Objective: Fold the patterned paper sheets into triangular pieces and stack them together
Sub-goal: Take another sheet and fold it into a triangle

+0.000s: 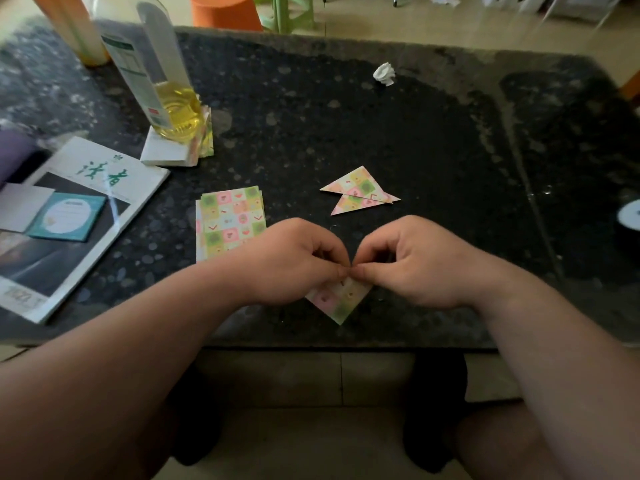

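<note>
A patterned paper sheet in pink, green and yellow squares lies near the table's front edge, one corner pointing toward me. My left hand and my right hand meet above it, thumbs and fingertips pinching its upper part; most of the sheet is hidden under them. A stack of flat patterned sheets lies just left of my left hand. Two folded triangular pieces overlap on the table beyond my hands.
The dark speckled table carries a bottle of yellow liquid standing on more paper at the back left, a magazine with small cards at the left, and a crumpled white paper ball at the back.
</note>
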The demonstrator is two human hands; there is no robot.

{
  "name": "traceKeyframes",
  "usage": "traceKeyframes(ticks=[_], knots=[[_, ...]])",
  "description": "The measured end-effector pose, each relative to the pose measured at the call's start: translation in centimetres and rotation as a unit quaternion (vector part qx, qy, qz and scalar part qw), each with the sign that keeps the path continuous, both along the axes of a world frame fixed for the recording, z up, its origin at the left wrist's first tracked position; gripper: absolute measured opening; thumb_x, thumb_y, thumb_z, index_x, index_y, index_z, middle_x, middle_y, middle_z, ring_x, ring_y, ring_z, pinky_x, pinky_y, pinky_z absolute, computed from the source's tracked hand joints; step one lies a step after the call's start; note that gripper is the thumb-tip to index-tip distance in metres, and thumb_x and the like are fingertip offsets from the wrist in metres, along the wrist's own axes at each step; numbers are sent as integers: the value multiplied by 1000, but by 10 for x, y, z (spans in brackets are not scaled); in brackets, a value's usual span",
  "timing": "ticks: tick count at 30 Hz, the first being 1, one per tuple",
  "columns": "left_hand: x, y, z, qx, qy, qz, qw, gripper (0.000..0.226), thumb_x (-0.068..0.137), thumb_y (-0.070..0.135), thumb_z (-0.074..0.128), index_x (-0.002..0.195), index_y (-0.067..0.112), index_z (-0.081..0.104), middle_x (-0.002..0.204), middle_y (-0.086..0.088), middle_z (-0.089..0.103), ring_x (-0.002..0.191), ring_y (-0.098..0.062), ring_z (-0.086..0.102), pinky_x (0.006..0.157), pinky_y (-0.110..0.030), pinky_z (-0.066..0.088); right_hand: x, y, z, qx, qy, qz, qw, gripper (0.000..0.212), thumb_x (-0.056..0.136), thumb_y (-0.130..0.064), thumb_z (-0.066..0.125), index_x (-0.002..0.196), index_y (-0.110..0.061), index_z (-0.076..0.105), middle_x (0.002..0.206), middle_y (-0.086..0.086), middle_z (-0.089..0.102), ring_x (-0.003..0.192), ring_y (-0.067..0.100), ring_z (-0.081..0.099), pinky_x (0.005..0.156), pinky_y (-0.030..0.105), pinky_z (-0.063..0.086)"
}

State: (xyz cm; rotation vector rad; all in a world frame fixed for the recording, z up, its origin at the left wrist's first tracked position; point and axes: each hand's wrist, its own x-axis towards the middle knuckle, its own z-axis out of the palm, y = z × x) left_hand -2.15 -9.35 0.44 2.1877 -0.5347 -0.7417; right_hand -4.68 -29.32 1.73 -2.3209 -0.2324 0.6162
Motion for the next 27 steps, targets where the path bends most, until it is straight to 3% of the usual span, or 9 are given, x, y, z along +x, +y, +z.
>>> traceKeyframes(ticks=[6,11,16,17,21,24,27], knots=[[6,9,0,26,-18,-9,999,24,94,25,69,78,43,71,90,17,72,87,-4,67,86,-37,56,3,-13,6,0,-3,-2,1000,17,91,-23,76,77,-32,77,80,-20,73,77,0,69,64,18,54],[12,21,5,48,-48,-4,998,22,93,23,70,79,40,73,87,19,70,87,-1,65,84,-27,50,6,-24,12,1,-19,-17,1000,16,89,-22,78,75,-30,78,76,-15,74,72,1,68,63,15,51],[27,53,7,211,-74,14,975,25,95,23,67,76,39,70,87,18,70,87,-4,63,83,-28,50,9,-49,20,1,-31,-68,997,18,89,-19,78,73,-24,77,71,-9,73,63,-1,62,62,21,49],[27,53,7,203,-77,23,976,22,95,24,66,78,37,72,88,17,71,86,-2,62,83,-28,50,9,-50,21,-10,-20,-65,998,17,90,-20,78,73,-24,77,72,-9,74,63,-1,62,62,21,49],[12,21,13,28,-47,42,998,7,89,46,70,93,41,73,93,21,72,90,5,65,85,-20,50,7,-25,15,-77,13,5,997,13,88,-31,78,76,-26,78,72,-16,74,66,-3,66,63,17,50],[5,0,17,47,-25,-27,998,6,92,41,71,89,46,71,88,30,70,84,12,64,75,-13,48,9,-12,12,-57,-1,-24,998,18,85,-37,81,74,-24,78,70,-12,73,63,-1,63,62,22,51],[10,-2,14,53,-16,-4,998,13,95,34,70,84,41,73,78,29,70,73,10,64,62,-7,43,12,-15,15,30,-11,-112,993,22,84,-36,83,77,-15,79,72,-3,75,69,10,69,71,34,57]])
